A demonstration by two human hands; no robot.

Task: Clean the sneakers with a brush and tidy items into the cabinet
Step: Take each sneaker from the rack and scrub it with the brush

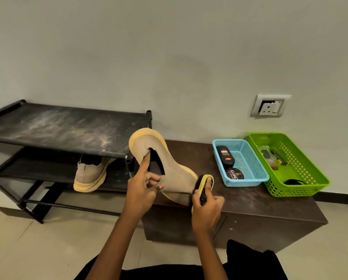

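Okay, pale plain wall (169,57) behind the cabinet (260,209), light tiled floor (47,239) under it. Cabinet is low, dark brown, with a dusty, scuffed top. Black shoe rack (57,126) stands just left of the cabinet, its top shelf streaked with dust. Green basket (294,188) sits on the cabinet's right end with small items inside, too small to name. Blue basket (247,181) sits just left of it on the cabinet top, and the two look to be touching.

Tan sneaker (175,172) with a yellow sole is held tilted over the cabinet's left end, opening toward the camera. Second sneaker (90,174) is on the rack's middle shelf, left of the cabinet.

Left hand (142,190) grips the held sneaker at its collar, index finger stretched to the opening. Right hand (207,209) is curled round a yellow-backed brush (204,182), bristles against the sneaker's lower end, over the cabinet top.

Wall socket (270,106) is above the cabinet. A black bottle (225,156) and a round polish tin (234,174) lie in the blue basket.
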